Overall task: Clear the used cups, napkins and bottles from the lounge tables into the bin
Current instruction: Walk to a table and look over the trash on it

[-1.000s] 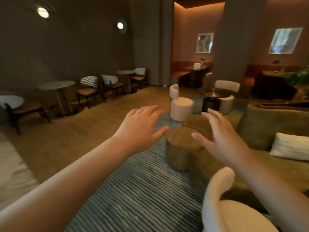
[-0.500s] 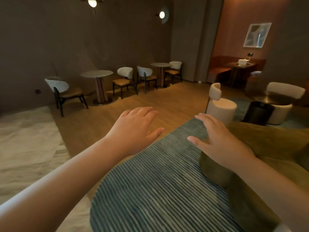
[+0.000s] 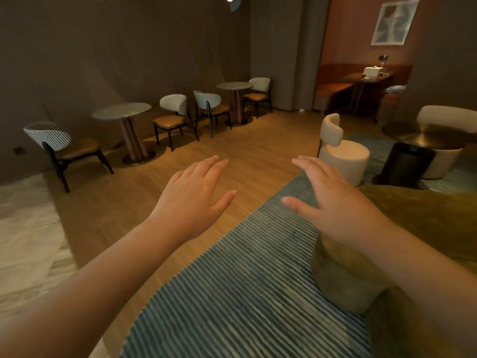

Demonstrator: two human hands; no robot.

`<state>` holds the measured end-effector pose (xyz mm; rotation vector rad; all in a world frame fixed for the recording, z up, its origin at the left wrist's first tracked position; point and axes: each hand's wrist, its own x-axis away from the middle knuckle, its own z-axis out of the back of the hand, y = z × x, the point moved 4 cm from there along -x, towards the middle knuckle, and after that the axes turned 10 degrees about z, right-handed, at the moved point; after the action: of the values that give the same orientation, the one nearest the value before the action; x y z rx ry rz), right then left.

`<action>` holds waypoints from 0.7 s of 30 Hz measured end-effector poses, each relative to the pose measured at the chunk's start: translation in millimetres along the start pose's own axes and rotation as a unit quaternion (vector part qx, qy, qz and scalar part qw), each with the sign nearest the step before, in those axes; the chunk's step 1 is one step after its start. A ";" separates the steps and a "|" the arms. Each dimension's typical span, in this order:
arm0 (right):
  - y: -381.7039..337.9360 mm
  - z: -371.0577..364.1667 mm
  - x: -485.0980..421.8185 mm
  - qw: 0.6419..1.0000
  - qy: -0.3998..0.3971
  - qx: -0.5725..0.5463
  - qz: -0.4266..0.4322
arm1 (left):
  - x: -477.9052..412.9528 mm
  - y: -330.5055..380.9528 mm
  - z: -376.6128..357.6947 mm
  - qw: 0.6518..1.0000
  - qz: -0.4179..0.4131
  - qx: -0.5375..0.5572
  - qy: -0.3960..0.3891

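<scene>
My left hand (image 3: 195, 200) and my right hand (image 3: 333, 205) are held out in front of me, palms down, fingers straight, holding nothing. They hover over the wooden floor and the striped rug (image 3: 245, 293). A black cylindrical bin (image 3: 405, 165) stands at the right, beside a round brass table (image 3: 423, 135). Two round grey tables (image 3: 121, 111) (image 3: 235, 85) stand along the left wall; I see nothing on their tops. A dark table (image 3: 366, 77) in the far alcove carries a white box-like item (image 3: 371, 71), too small to make out.
Patterned chairs (image 3: 47, 134) (image 3: 173, 105) flank the wall tables. A cream round chair (image 3: 340, 148) stands past my right hand, and an olive sofa with a pouf (image 3: 343, 275) fills the right side. Pale stone floor lies at the left.
The view has swung left: the sofa and pouf slid to the right edge and the wall tables came closer to centre. Both hands stayed raised and spread.
</scene>
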<state>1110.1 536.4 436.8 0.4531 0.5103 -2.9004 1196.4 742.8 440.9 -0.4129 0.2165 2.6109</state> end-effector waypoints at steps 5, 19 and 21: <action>53.4 -4.0 -81.6 1.000 0.005 -0.001 -0.014 | -84.4 -7.0 -30.6 1.000 -0.005 -0.006 -0.007; 171.5 -95.7 -321.1 0.998 0.038 0.035 -0.037 | -337.4 -102.4 -139.4 0.999 0.031 0.007 0.023; 192.7 -105.4 -363.1 0.997 0.044 0.038 -0.054 | -383.1 -118.0 -155.5 0.999 0.034 0.025 0.018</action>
<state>1520.1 433.2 400.1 0.5849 0.4518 -3.0234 1613.3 642.5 410.5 -0.4435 0.3119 2.6596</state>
